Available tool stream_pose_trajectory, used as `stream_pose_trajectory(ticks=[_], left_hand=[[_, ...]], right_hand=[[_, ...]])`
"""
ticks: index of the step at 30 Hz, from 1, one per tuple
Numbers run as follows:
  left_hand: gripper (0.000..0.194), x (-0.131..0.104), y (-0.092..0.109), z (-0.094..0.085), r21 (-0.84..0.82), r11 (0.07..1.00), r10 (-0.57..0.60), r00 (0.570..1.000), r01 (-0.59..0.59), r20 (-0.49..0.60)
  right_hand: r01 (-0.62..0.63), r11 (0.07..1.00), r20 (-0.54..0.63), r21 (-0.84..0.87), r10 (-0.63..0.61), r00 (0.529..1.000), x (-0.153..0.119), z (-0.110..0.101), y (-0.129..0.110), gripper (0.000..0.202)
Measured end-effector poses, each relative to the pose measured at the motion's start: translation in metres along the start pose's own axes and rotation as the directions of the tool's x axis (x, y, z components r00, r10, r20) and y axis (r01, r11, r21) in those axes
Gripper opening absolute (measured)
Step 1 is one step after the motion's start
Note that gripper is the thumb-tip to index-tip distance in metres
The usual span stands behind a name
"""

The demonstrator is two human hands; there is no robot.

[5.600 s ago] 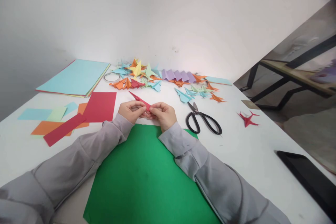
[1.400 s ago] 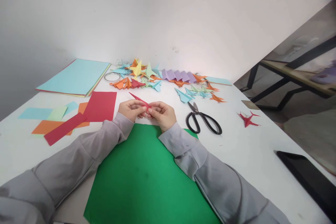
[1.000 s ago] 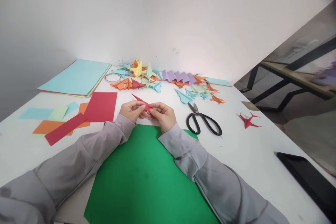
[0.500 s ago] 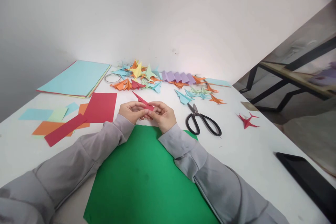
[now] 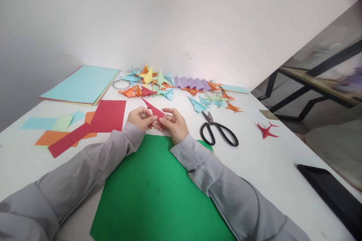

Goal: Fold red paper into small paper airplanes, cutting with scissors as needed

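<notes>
Between my two hands is a folded red paper piece [image 5: 157, 112], its narrow pointed end sticking up to the left. My left hand [image 5: 141, 118] pinches its lower left edge between thumb and fingers. On the other side, my right hand [image 5: 174, 123] grips the lower right part with thumb and index finger. Both hands are just above the far edge of a green paper sheet [image 5: 158, 188]. Black-handled scissors [image 5: 210, 122] lie to the right of my right hand, blades partly apart.
Folded paper figures [image 5: 148, 77] crowd the back by the wall. Left are a stack of coloured sheets [image 5: 80, 83], a tape roll [image 5: 121, 84], a red sheet [image 5: 109, 116] and cut strips [image 5: 69, 140]. A red folded figure [image 5: 266, 130] and a black tablet-like device [image 5: 330, 196] lie right.
My fingers have shifted on the folded red paper, and more of it shows now. The right index finger has lifted a little. Everything else lies as before.
</notes>
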State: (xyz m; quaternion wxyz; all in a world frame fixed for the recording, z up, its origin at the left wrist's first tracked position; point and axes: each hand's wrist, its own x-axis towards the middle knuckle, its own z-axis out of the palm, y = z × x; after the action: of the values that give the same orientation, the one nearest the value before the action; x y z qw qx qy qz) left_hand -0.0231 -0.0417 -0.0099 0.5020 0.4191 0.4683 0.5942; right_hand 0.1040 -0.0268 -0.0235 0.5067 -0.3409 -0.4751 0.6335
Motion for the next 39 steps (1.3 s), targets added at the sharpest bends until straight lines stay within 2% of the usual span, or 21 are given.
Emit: stream_pose_trajectory(ticks=[7, 14, 21, 31, 39], left_hand=[[0.03, -0.0001, -0.001, -0.0007, 0.044, 0.999, 0.011, 1.0, -0.012, 0.03], [0.027, -0.001, 0.0007, 0.0003, 0.066, 0.998, 0.023, 1.0, -0.022, -0.011], [0.027, -0.0007, -0.0006, 0.0003, 0.053, 0.998, 0.017, 1.0, -0.017, -0.009], [0.027, 0.0002, 0.0003, -0.0015, 0.066, 0.998, -0.01, 1.0, 0.012, -0.02], [0.03, 0.0014, -0.0006, -0.0013, 0.034, 0.999, -0.001, 1.0, 0.001, -0.017]], right_hand=[[0.052, 0.998, 0.017, -0.027, -0.052, 0.999, -0.0036, 0.0021, -0.0009, 0.043], [-0.031, 0.999, 0.038, 0.034, 0.03, 0.999, 0.001, -0.0011, 0.0008, 0.035], [0.037, 0.999, 0.033, -0.018, -0.036, 0.999, -0.0006, -0.0003, 0.0018, 0.043], [0.044, 0.998, 0.008, -0.04, -0.044, 0.999, -0.0035, 0.0014, -0.0012, 0.049], [-0.019, 0.999, 0.027, 0.036, 0.018, 0.999, 0.0008, -0.0004, 0.0012, 0.037]])
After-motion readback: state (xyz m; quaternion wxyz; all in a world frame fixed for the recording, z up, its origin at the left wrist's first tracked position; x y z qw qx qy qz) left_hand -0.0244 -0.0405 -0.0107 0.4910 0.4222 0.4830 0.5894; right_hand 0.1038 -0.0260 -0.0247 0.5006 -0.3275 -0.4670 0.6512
